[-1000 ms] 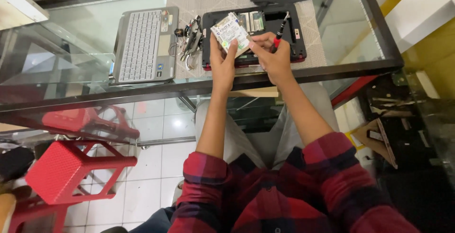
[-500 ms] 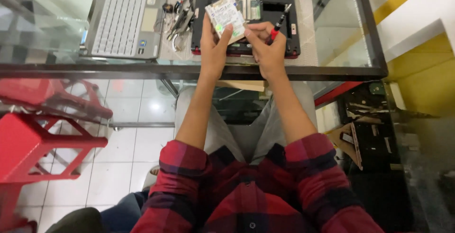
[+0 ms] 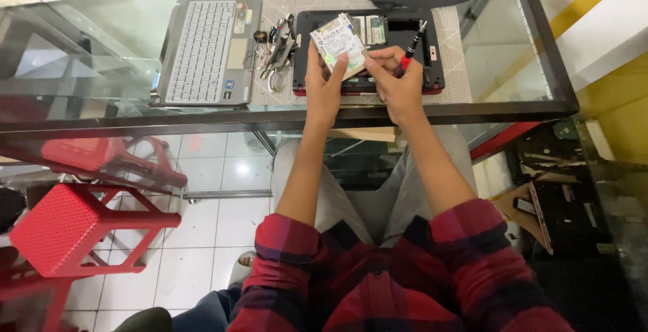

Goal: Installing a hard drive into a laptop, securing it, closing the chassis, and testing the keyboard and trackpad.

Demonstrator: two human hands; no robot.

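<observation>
We see one flat silver drive (image 3: 339,50) lifted just above the opened black laptop base (image 3: 368,52). The left hand (image 3: 324,82) is closed on its lower edge, thumb on the label. The right hand (image 3: 397,79) touches its right corner with the fingertips, and its other fingers are clamped on one red-handled screwdriver (image 3: 410,50). Left of the base lie one heap of loose small parts (image 3: 275,52) and, further left, one grey keyboard panel (image 3: 206,52), all on the glass table (image 3: 513,89).

A flat, silvery hard drive (image 3: 337,47) with a white label is held tilted above the desk's near edge. A red-handled screwdriver (image 3: 409,52) points away, toward the far edge.
</observation>
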